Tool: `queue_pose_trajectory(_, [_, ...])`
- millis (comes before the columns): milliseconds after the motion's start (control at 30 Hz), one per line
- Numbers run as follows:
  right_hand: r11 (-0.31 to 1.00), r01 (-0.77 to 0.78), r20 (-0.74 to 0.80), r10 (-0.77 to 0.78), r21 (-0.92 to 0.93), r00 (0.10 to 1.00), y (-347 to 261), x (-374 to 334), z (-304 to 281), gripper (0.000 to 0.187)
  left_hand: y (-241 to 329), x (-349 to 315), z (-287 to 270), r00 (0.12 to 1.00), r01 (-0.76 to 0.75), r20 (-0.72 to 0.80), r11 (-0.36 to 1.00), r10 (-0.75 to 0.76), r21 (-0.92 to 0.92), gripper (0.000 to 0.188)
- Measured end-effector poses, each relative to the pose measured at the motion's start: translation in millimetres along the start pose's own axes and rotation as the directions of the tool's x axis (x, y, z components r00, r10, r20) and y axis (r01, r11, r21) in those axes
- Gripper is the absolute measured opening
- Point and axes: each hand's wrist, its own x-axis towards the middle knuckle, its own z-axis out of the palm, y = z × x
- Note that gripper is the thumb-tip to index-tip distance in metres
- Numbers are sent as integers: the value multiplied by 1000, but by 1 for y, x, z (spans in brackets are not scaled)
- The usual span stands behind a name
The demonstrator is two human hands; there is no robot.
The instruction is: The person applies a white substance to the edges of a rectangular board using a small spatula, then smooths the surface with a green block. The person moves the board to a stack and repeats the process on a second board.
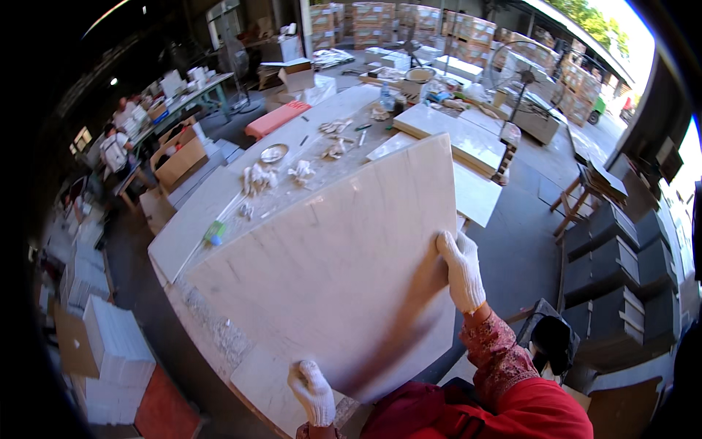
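Note:
A large pale, grey-veined stone slab or tile stands tilted up in front of me, its far corner raised above the worktable. My right hand, in a white knitted glove, grips its right edge, with the thumb on the face and the other fingers mostly hidden. At the near left edge, my left hand, gloved alike, is closed with bent fingers; the slab partly hides its grip. Beneath lies another pale slab. Beyond the raised one, crumpled white gloves, a small round dish and a green-and-blue item rest on the table.
More pale slabs are stacked at the far right of the table. Standing fans and wrapped pallets are behind. Dark panels lean at right, by a wooden stool. White stacks and a cardboard box are left.

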Motion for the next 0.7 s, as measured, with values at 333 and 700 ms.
queue_pose_trajectory(333, [860,184,465,69,-475,883,35,41,111,62,-104,-46,5,872,471,22,827,-488,-307,49])
queue_pose_trajectory(700, [814,420,753,33,-401,657,92,60,205,64,-148,-55,28,636,614,180,351,-750,-707,74])
